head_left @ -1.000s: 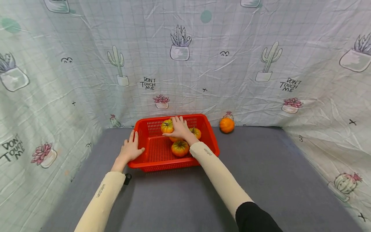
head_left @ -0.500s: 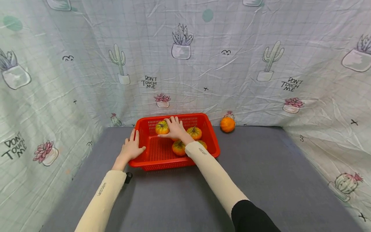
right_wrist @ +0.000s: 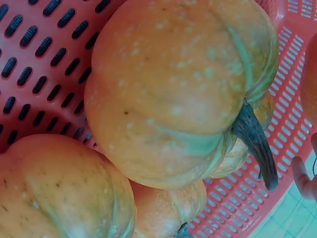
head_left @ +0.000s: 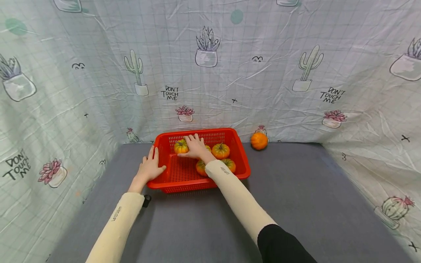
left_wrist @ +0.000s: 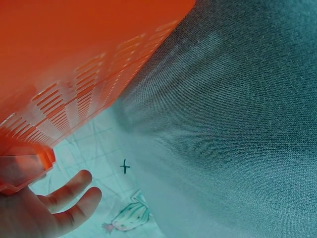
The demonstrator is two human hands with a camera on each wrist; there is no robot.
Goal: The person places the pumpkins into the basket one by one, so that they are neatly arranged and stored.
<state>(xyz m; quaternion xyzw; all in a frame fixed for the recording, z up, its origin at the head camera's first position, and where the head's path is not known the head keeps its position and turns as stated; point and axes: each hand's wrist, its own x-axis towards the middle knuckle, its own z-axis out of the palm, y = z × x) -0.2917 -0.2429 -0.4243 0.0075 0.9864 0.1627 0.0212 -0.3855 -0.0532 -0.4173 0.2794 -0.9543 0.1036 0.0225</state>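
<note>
A red plastic basket (head_left: pixel 177 187) with slotted walls stands on the grey table against the back cloth. My left hand (head_left: pixel 149 168) holds its left rim, thumb on the inner side; two of its fingers (left_wrist: pixel 79 206) show outside the wall in the left wrist view. My right hand (head_left: pixel 196 148) grips a small yellow-orange pumpkin (head_left: pixel 181 147) in the basket's back left part. Other pumpkins lie to its right: one pumpkin (head_left: pixel 220 151) at back right, another pumpkin (head_left: pixel 229 165) nearer the front, and one (head_left: pixel 201 168) partly under my wrist. A big pumpkin (right_wrist: pixel 183 89) fills the right wrist view.
A single orange pumpkin (head_left: pixel 259 141) sits outside the basket, to its right at the table's back edge. A printed cloth (head_left: pixel 210 84) hangs behind and along both sides. Bare grey tabletop (head_left: pixel 296 197) extends to the right and in front.
My right hand has moved left inside the basket, bringing the gripped pumpkin toward the back left. More of the pumpkins on the right now shows. The left hand has stayed on the rim.
</note>
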